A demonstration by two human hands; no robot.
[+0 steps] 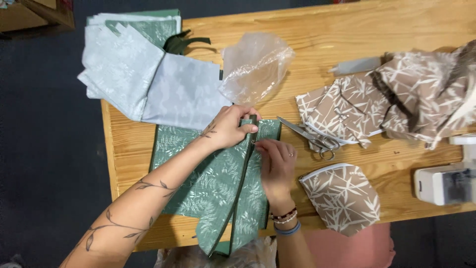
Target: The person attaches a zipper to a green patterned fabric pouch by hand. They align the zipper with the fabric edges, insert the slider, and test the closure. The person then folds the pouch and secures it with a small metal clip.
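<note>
— What do the two hands hold here?

— The green fern-printed fabric piece with a dark zipper down its middle [218,188]. It lies flat on the pale wooden table [347,30], near the front edge, and hangs a little over it. The left hand [225,128] is closed on the top end of the zipper — thumb and fingers pinch the cloth there. The right hand [275,161] has its fingertips together on something small beside the zipper, I think the metal slider, but it is too small to be sure.

— How does this piece handle?

— It looks light and soft, so it folds and slides easily on the wood. The zipper tape seems the stiffest part, so I judge it the best place to take hold, close to the end, with the other hand keeping the cloth flat.

— What is around it?

— Metal scissors [312,136] lie just beside the right hand, a brown leaf-printed pouch [342,196] is near the wrist, and a crumpled clear plastic bag [255,64] is behind the hands.
</note>
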